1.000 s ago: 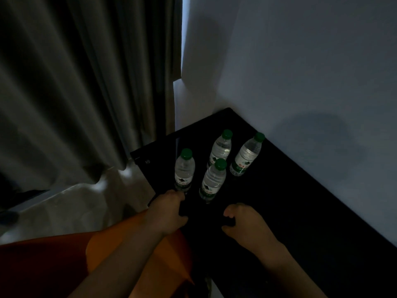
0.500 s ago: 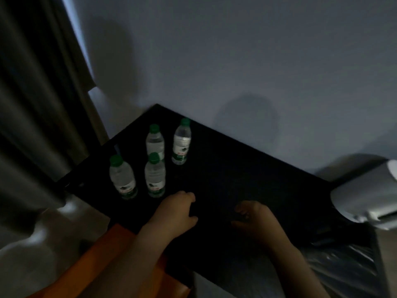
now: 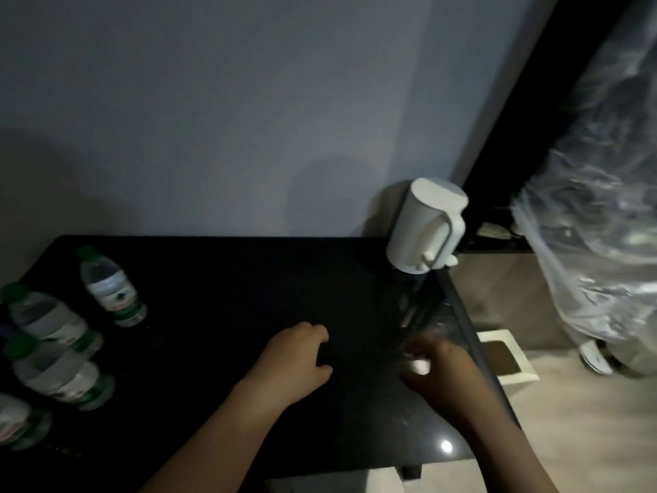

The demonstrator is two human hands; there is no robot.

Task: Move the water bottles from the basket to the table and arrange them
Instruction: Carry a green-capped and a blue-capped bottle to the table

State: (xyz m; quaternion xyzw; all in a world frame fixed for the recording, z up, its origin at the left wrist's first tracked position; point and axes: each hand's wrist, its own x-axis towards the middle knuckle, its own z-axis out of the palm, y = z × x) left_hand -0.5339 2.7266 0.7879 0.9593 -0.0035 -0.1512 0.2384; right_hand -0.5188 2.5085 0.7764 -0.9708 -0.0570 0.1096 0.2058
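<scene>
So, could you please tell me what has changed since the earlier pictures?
The camera swung right, so the four water bottles now sit at the left edge and a white kettle has appeared. The left hand and right hand shifted right along the table. Bottles stayed grouped, untouched.

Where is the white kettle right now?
In the head view, the kettle stands at the far right corner of the black table, against the wall, beyond the right hand and opposite the bottles.
</scene>
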